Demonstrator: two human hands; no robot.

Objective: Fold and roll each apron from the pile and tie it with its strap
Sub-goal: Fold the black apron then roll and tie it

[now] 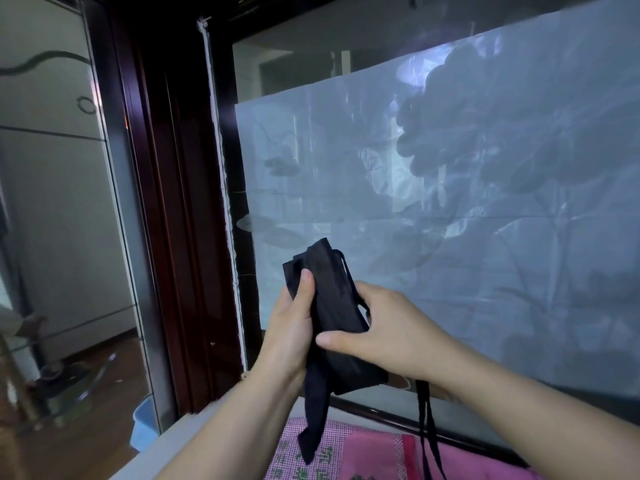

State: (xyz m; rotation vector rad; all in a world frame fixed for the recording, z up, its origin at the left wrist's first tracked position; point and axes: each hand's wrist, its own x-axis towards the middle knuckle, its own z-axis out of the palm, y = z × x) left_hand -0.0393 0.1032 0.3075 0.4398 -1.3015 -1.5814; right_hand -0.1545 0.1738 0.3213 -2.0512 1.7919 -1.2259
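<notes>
Black cloth, rolled into a fat bundle, is the apron point(332, 296). It is up in the air between both hands, at about 6 o'clock in the view, in front of the window point(467, 244).

The left thumb point(305, 282) lies flat up the front of the roll, near its top end. The other left fingers are behind the cloth, so I cannot see them, but the left hand point(291, 327) clamps the roll from the 9 o'clock side. The right thumb point(334, 341) lies across the roll and points to 9 o'clock. The right fingers curl round the roll's edge at 3 o'clock, and their tips are lost in the folds. So the right hand point(388, 330) grips the roll too, lower down than the left thumb. Both bare arms come up from the bottom edge, which cuts them off.

The roll is long and tilted: its top end points to 11 o'clock and its low end to 5 o'clock. A wide strip point(313, 420) hangs from under the left hand toward 6 o'clock. A thin strap point(426, 427) hangs under the right wrist and runs off the bottom edge. Below lies a pink cloth point(367, 452) with green marks too blurry to read. The window is milky, with only dim leaf shapes.
</notes>
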